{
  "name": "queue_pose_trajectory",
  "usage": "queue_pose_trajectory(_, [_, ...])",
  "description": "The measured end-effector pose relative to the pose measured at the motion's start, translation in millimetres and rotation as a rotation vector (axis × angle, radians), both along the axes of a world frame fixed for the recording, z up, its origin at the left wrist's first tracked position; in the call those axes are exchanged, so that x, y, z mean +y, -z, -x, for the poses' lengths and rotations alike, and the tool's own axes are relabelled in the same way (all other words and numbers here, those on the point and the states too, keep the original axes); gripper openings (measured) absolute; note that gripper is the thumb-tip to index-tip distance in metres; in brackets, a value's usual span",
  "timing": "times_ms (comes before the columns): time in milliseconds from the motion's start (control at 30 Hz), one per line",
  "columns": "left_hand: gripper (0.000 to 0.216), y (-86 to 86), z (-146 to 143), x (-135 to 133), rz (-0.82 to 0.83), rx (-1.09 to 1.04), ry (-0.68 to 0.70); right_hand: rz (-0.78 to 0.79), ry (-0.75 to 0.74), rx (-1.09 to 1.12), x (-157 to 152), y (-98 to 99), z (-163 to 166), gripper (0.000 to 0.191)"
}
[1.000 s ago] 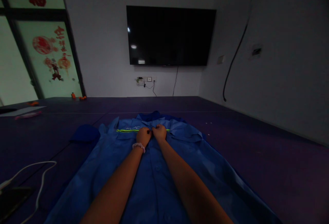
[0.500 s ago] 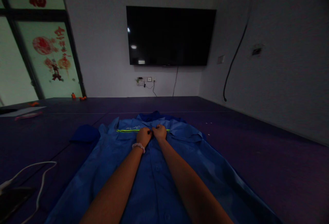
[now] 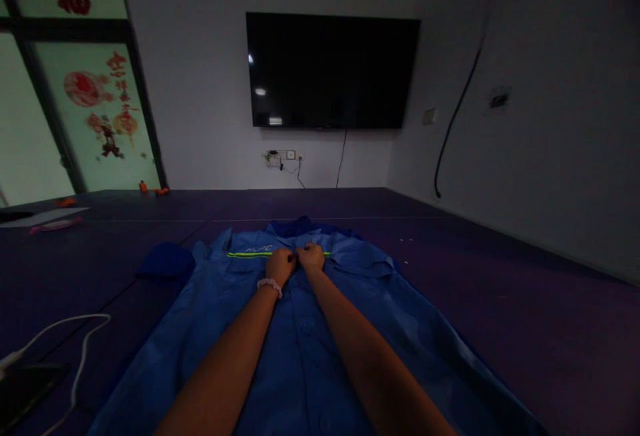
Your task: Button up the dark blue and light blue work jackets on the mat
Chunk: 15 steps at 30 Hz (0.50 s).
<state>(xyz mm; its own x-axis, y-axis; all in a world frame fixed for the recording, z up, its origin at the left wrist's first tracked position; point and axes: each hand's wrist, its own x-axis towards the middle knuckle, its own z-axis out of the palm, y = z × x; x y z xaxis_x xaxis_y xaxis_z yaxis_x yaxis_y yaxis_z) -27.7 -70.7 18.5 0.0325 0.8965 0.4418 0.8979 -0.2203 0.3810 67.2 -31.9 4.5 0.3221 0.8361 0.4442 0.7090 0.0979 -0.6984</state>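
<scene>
A blue work shirt (image 3: 280, 356) lies spread front up on the purple surface, its collar at the far end. It has a yellow-green stripe and white letters across the chest, and buttons run down the front placket. My left hand (image 3: 281, 266), with a pink band at the wrist, is closed on the placket at chest height. Right beside it, my right hand (image 3: 311, 257) pinches the same front edge from the other side. The fingertips meet near the stripe, and any button between them is hidden.
A blue cap (image 3: 166, 261) lies left of the shirt. Nearer on the left are a white cable (image 3: 83, 349) and a dark device (image 3: 30, 386). Small orange things (image 3: 161, 191) sit by the door. A black television (image 3: 333, 71) hangs on the far wall.
Both hands stay at the same spot on the placket, with only very slight finger movement. The shirt has not shifted.
</scene>
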Motion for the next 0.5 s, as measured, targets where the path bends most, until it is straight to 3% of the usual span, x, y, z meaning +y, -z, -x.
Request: queue_pose_trajectory(500, [0.016, 1.1, -1.4, 0.6, -0.011, -0.009, -0.023, 0.010, 0.001, -0.012, -0.8, -0.7, -0.9, 0.018])
